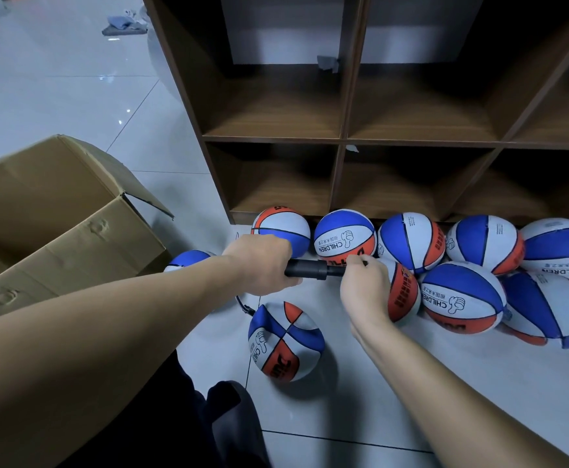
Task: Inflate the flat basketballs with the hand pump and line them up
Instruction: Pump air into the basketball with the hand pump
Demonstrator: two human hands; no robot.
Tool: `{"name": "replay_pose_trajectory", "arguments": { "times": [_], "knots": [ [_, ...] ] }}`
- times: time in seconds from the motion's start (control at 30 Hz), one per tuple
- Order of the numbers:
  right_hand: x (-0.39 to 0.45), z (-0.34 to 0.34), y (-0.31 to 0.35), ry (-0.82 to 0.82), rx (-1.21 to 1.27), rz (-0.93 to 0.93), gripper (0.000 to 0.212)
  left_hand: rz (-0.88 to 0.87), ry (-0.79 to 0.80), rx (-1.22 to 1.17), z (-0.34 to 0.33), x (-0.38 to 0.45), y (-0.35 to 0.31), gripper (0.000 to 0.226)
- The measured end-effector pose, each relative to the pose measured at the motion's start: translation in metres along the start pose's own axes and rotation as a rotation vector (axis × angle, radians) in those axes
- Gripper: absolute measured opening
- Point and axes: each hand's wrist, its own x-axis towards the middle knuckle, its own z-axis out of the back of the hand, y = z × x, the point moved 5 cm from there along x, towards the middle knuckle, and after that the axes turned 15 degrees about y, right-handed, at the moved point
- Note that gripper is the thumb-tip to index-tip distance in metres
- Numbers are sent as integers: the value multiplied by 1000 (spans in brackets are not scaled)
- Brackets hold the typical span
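My left hand (263, 263) grips the black hand pump (310, 268), which lies level above the floor. My right hand (364, 285) pinches the pump's tip at its right end, in front of a blue, white and orange basketball (404, 295). A partly flat ball (285, 342) lies on the tiles just below the pump. Several round balls stand in a row along the shelf's foot, among them one (345, 236) printed CHILDREN. Two more balls (462, 297) (546, 309) lie in front of that row, the right one creased. Another ball (188, 258) shows behind my left forearm.
An open cardboard box (56, 211) stands on the left. A dark wooden cubby shelf (344, 140) rises behind the balls. Pale floor tiles (462, 383) stretch to the lower right. My dark trouser leg (181, 417) fills the bottom centre. Cloths (124, 25) lie far off.
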Motion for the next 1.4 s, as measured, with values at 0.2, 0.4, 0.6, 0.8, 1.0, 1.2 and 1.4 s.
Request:
{"name": "replay_pose_trajectory", "arguments": {
  "times": [0.2,0.4,0.6,0.8,1.0,1.2,1.4],
  "knots": [
    [-3,-9,1,36,-22,16,35,-15,10,-2,2,1,-5,44],
    [-6,-19,3,67,-96,58,35,-42,35,-20,3,2,-8,44],
    [3,-13,10,178,-199,77,32,-38,55,-89,0,5,-4,45],
    [23,34,14,116,-195,25,36,0,83,-112,1,10,15,45],
    [39,67,-9,81,-2,-216,29,-2,160,-125,-11,15,19,43],
    [29,45,4,13,-119,-85,35,57,84,-66,-5,11,21,42],
    [21,25,4,4,-165,-29,40,53,100,-80,-10,8,18,40]
  ]
}}
